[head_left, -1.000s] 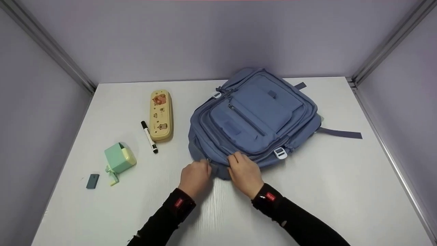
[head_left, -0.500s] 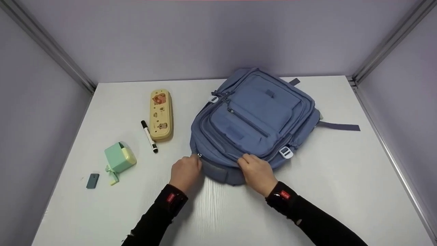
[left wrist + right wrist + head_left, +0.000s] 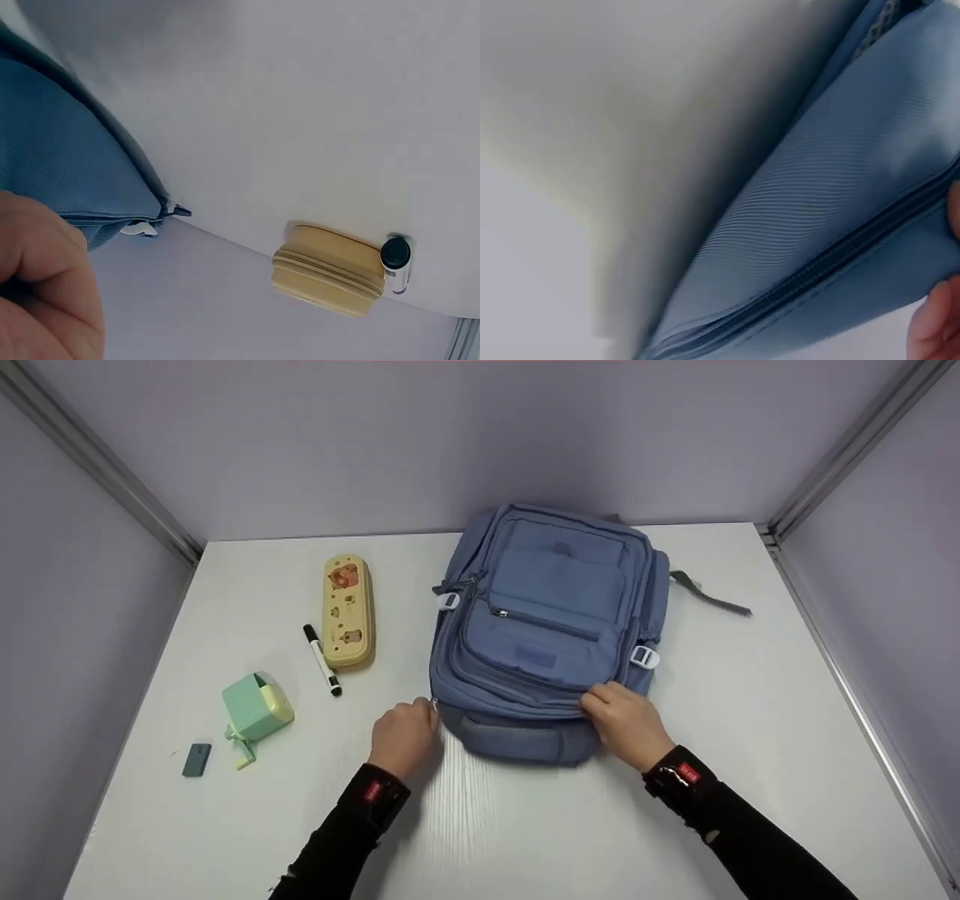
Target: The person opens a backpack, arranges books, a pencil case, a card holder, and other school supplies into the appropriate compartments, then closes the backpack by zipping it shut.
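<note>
Two black sleeves enter from the near edge of the white desk. The left hand lies at the near left corner of the blue backpack, its fingers curled and pinching a small metal zip pull at that corner; in the left wrist view the hand fills the lower left, with the backpack just above it. The right hand rests on the near right part of the backpack, fingers curled and gripping the fabric along the lower seam of the front pocket; in the right wrist view only fingertips show at the right edge, beside a closed zip running across ribbed blue cloth. The backpack lies flat on the desk, front up, right of centre, its padded handle end toward the person and between the two hands. White buckles sit at its left and right sides, and a strap trails over the desk at the far right. To the left, from near to far: a dark eraser, a green sharpener, a marker and, just beside it, a beige pencil case. Grey walls close the desk at the back and sides.
</note>
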Demonstrator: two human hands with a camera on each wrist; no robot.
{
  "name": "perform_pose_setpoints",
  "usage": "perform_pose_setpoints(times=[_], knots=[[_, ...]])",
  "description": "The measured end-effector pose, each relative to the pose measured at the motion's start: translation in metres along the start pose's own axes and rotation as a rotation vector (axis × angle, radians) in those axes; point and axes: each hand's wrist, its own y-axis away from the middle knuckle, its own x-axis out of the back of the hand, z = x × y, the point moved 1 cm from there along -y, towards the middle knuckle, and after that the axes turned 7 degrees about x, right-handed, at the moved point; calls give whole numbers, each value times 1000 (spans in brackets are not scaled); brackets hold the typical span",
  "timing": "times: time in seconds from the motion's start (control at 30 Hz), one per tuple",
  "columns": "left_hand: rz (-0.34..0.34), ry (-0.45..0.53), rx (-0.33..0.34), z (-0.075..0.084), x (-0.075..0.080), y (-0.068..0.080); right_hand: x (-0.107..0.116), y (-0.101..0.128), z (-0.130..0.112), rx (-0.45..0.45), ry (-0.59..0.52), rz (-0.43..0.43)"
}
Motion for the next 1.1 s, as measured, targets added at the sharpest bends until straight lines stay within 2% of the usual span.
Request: perform_pose_setpoints(times=[0.37, 0.6, 0.73, 0.83, 0.93, 1.1], knots=[[-63, 24, 18, 8, -7, 6, 6, 24, 56, -158, 28, -17], [-69, 35, 9, 12, -11, 11, 4, 32, 62, -198, 44, -12], [-77, 27, 27, 10, -12, 10, 9, 28, 50, -243, 35, -55], [-99, 21, 59, 9, -11, 9, 13, 17, 33, -261, 3, -108], [-122, 24, 86, 8, -11, 9, 15, 1, 5, -221, -41, -118], [-124, 30, 88, 10, -11, 7, 1, -33, -55, -127, -65, -52]])
